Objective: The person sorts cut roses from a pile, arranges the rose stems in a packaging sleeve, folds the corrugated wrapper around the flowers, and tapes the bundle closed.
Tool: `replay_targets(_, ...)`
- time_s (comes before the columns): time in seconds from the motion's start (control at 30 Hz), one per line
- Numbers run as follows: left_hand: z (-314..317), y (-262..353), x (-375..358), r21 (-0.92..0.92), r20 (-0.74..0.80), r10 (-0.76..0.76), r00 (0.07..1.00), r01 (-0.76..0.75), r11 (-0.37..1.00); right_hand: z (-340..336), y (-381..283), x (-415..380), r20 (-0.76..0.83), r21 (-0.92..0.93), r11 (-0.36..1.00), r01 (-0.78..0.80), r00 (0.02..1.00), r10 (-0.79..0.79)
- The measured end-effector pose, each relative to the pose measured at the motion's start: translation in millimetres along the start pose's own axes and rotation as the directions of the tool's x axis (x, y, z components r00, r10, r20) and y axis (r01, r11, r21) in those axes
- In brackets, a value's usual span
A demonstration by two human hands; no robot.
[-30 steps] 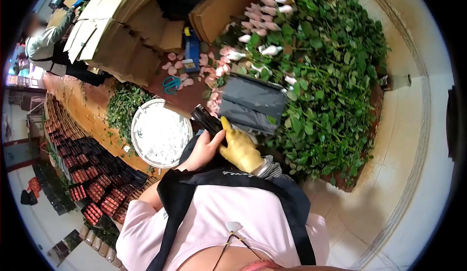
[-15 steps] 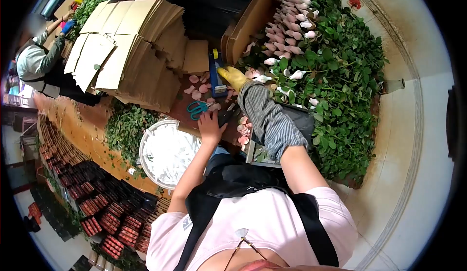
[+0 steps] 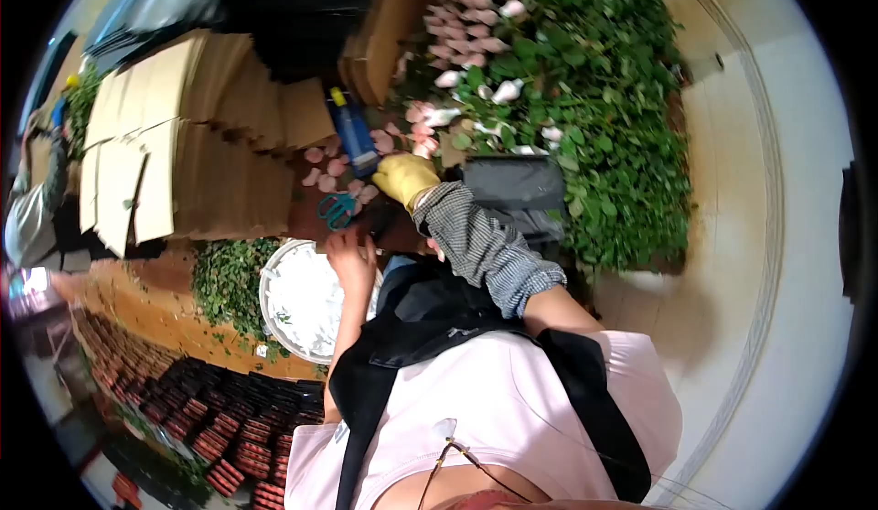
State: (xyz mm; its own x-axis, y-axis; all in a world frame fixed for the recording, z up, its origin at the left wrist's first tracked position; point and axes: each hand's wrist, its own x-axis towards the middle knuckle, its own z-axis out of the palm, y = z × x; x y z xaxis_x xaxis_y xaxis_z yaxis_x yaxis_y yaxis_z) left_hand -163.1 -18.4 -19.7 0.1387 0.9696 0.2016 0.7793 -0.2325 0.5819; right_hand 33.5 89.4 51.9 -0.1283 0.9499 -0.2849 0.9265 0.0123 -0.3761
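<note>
My bare left hand (image 3: 351, 256) lies at the table's near edge, fingers spread, just below the teal scissors (image 3: 337, 209). A yellow glove covers my right hand (image 3: 405, 181), which is curled beside the lower end of the blue tape dispenser (image 3: 352, 133); what it holds, if anything, is hidden. Pink petals (image 3: 327, 168) are scattered around the scissors and dispenser. A dark object (image 3: 377, 222) lies between my hands, too blurred to make out. To the right of my gloved hand sits a black bin (image 3: 515, 183).
Cardboard sheets (image 3: 137, 176) are stacked at the left. Roses in pale covers (image 3: 466, 16) and their leafy stems (image 3: 622, 135) fill the right side. A round white basket (image 3: 267, 300) stands near my left arm. A co-worker (image 3: 38, 208) is at the far left.
My gloved hand has drawn back from the dispenser's side to its lower end and curled. The view has turned, shifting the table and stacks leftward.
</note>
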Motion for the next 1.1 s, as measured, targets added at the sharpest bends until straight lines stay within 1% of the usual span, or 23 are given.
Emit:
replay_targets(0.1,-2,-1,4,0.023,-0.030,0.049,0.998,-0.048,0.999,-91,-22,-71,-0.099,0.380,0.925,0.019,0.995,0.020)
replay_targets(0.13,-4,2,6,0.010,-0.030,0.044,0.999,-0.043,0.999,-123,-16,-89,-0.010,0.622,0.783,-0.017,1.000,0.030)
replay_targets(0.17,-3,1,7,0.008,-0.022,0.050,0.999,-0.050,0.999,-137,3,-100,0.099,0.874,0.476,-0.099,0.995,0.023)
replay_targets(0.2,-2,0,7,0.021,-0.009,0.056,0.998,-0.056,0.998,-152,27,-110,0.114,0.910,0.406,-0.089,0.993,-0.038)
replay_targets(0.23,-1,0,8,0.033,0.005,0.064,0.998,-0.064,0.997,-176,36,-122,0.243,0.883,0.392,-0.257,0.966,0.086)
replay_targets(0.3,4,0,9,0.024,0.025,0.060,0.998,-0.061,0.998,-167,73,-125,0.535,0.644,0.470,-0.603,0.795,0.287)
replay_targets(0.33,6,1,9,0.022,0.043,0.051,0.998,-0.052,0.998,-117,126,-119,0.669,0.517,0.516,-0.683,0.699,0.255)
replay_targets(0.37,4,1,9,0.019,0.055,0.064,0.996,-0.065,0.998,-122,125,-124,0.649,0.227,0.775,-0.590,0.685,0.331)
replay_targets(0.4,4,4,9,-0.005,0.065,0.059,0.996,-0.058,0.998,-126,124,-130,0.625,-0.120,0.894,-0.432,0.666,0.406)
replay_targets(0.43,2,5,14,-0.020,0.065,0.053,0.996,-0.052,0.998,-137,106,-132,0.630,-0.394,0.826,-0.403,0.536,0.562)
replay_targets(0.5,-12,3,16,-0.030,0.059,0.057,0.997,-0.055,0.998,-146,96,-140,0.736,-0.474,0.821,-0.317,0.369,0.567)
replay_targets(0.53,-9,7,20,-0.065,0.018,0.039,0.999,-0.038,0.997,-146,101,-140,0.711,-0.483,0.832,-0.273,0.432,0.555)
replay_targets(0.57,-8,4,19,-0.053,-0.005,0.032,0.999,-0.032,0.998,-153,104,-133,0.778,-0.326,0.844,-0.427,0.387,0.496)
replay_targets(0.63,-7,-3,17,-0.061,0.011,-0.003,1.000,0.003,0.998,-165,85,-127,0.642,-0.030,0.819,-0.573,0.617,0.455)
replay_targets(0.7,-5,-6,18,-0.074,0.032,-0.019,0.999,0.021,0.997,-140,78,-100,0.689,-0.193,0.849,-0.492,0.548,0.475)
replay_targets(0.8,-13,-2,22,-0.104,0.043,-0.040,0.998,0.044,0.994,-166,45,-80,0.649,-0.099,0.963,-0.251,0.717,0.254)
replay_targets(0.83,-18,2,24,-0.123,0.060,-0.043,0.997,0.050,0.991,-160,41,-67,0.613,-0.065,0.996,-0.058,0.785,0.086)
replay_targets(0.87,-20,1,23,-0.116,0.062,-0.046,0.997,0.053,0.992,-153,33,-52,0.529,0.074,0.997,0.001,0.848,-0.040)
replay_targets(0.9,-20,-1,23,-0.156,0.091,-0.098,0.991,0.112,0.981,-146,22,-47,0.274,0.424,0.906,0.014,0.951,-0.143)
replay_targets(0.97,-20,-5,31,-0.184,0.117,-0.136,0.984,0.156,0.971,-104,1,-5,-0.025,0.744,0.668,0.032,0.999,-0.021)
replay_targets(1.0,-21,-8,34,-0.191,0.160,-0.137,0.978,0.167,0.967,-79,-5,22,-0.057,0.810,0.586,0.025,0.998,0.036)
replay_targets(1.03,-22,-9,39,-0.198,0.204,-0.136,0.970,0.177,0.964,-56,-5,52,0.054,0.868,0.483,-0.112,0.990,0.133)
replay_targets(1.1,-24,-3,53,-0.190,0.223,-0.148,0.963,0.192,0.963,-19,13,94,0.302,0.898,0.320,-0.302,0.952,0.051)
